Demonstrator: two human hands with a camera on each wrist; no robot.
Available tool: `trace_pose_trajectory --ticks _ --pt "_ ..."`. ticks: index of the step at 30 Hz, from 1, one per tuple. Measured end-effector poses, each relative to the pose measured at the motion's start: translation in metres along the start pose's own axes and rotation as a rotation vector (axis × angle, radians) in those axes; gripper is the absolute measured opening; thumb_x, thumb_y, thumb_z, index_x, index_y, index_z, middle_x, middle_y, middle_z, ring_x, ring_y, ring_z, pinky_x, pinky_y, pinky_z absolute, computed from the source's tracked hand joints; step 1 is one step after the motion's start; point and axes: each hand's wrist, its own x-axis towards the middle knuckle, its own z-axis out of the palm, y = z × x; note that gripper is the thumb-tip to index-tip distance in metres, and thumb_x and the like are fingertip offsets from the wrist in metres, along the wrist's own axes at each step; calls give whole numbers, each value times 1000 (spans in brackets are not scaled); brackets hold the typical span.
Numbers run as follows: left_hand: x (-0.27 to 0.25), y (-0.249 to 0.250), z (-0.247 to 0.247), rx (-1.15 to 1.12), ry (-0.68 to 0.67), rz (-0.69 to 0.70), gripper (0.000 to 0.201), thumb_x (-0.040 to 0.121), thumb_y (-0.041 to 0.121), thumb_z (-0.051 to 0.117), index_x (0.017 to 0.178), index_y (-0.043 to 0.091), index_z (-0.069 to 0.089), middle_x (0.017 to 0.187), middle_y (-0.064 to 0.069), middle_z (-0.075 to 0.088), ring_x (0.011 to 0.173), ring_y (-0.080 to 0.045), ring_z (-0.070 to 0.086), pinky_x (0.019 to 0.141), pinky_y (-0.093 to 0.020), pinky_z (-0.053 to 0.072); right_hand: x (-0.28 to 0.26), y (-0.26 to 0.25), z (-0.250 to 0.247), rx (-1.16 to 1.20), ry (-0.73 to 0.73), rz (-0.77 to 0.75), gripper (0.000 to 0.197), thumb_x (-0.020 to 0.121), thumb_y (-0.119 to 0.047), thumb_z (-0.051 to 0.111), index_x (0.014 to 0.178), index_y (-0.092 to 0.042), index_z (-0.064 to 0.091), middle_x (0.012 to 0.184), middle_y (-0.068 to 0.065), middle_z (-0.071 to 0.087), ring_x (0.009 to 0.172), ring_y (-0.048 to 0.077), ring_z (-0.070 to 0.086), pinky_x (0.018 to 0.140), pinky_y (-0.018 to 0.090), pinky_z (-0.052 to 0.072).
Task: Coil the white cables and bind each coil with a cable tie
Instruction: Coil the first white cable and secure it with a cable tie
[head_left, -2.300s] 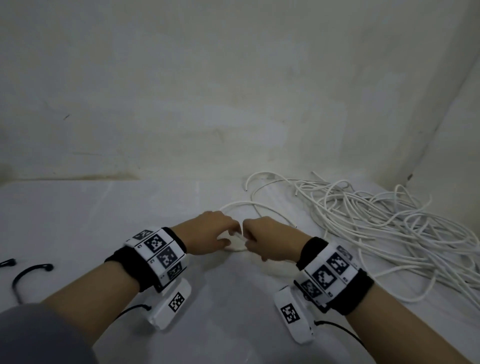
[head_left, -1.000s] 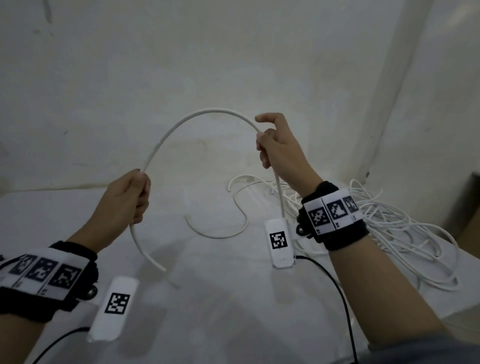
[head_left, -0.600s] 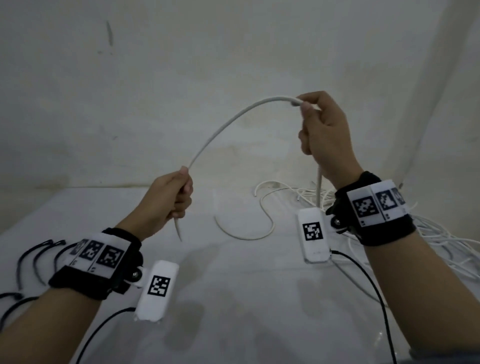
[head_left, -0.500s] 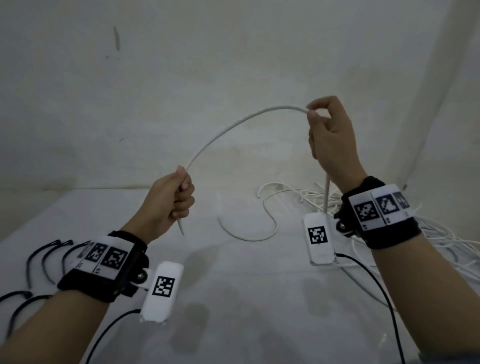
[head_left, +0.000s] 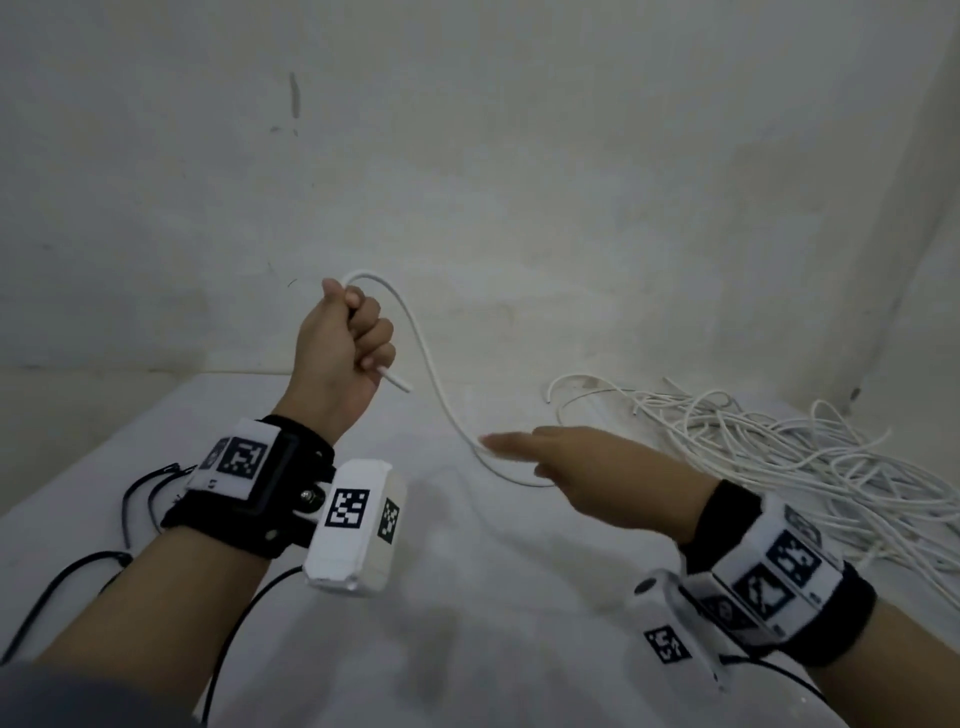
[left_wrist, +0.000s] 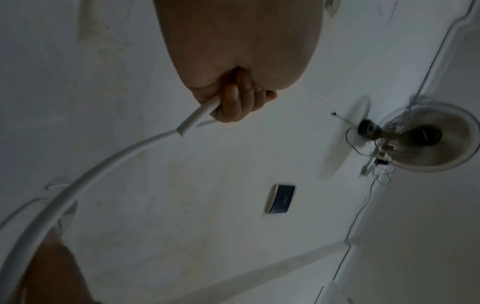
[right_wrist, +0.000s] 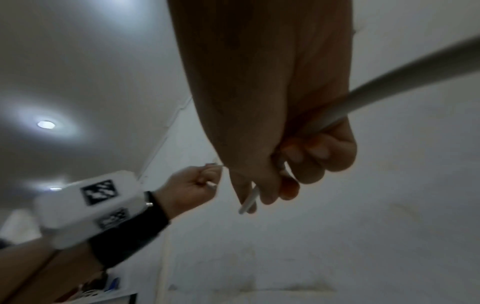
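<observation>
Our left hand (head_left: 340, 353) is fisted round the white cable (head_left: 426, 364) just behind its free end, held up over the table (head_left: 467, 623), while our right hand (head_left: 582, 467) curls on it lower down, toward the tangled pile (head_left: 779, 452). It looks light and springy — we'd grip near the end. No readable writing — only square coded markers on the wrist bands (head_left: 244, 457).

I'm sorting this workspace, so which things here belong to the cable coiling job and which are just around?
Job:
- thin white cable in both hands
- tangled white cable pile
- black cable ties

Around:
- wall fan
- dark wall plate
</observation>
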Motion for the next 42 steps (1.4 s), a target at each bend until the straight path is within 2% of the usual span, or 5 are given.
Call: trace_pose_trajectory --ticks 7,10,20,34,42 --pt "-29 -30 17 418 -157 -22 36 104 23 23 69 16 32 47 9 26 39 -6 19 36 -17 20 -6 -45 -24 -269 178 -300 47 85 4 52 122 -23 59 94 0 48 49 19 39 39 25 19" --pt "-43 -40 20 599 -295 -19 34 104 22 24 72 15 34 49 7 29 41 -7 23 39 -19 22 -7 -45 -44 -113 331 -361 28 88 -14 51 109 -22 66 96 -11 42 65 -1 30 48 15 24" --pt "-57 -23 29 502 -434 -156 46 102 34 25 65 12 38 46 3 28 33 -5 19 35 -16 17 21 -10 -83 403 558 -16 12 81 -26 73 83 -18 63 60 -14 49 51 3 42 54 12 32" --pt "-62 -23 25 173 -367 -305 52 99 47 19 61 18 37 45 8 23 33 -2 18 36 -17 12 48 -16 -51 540 609 45 23 95 -27 55 73 -22 61 75 2 60 70 11 56 67 21 41" --pt "-47 3 12 -177 -211 -175 51 100 38 23 56 21 43 40 8 27 39 -7 4 29 -17 11 15 46 -25 531 526 118 22 99 -19 45 84 -15 61 56 -3 53 50 11 53 58 25 43"
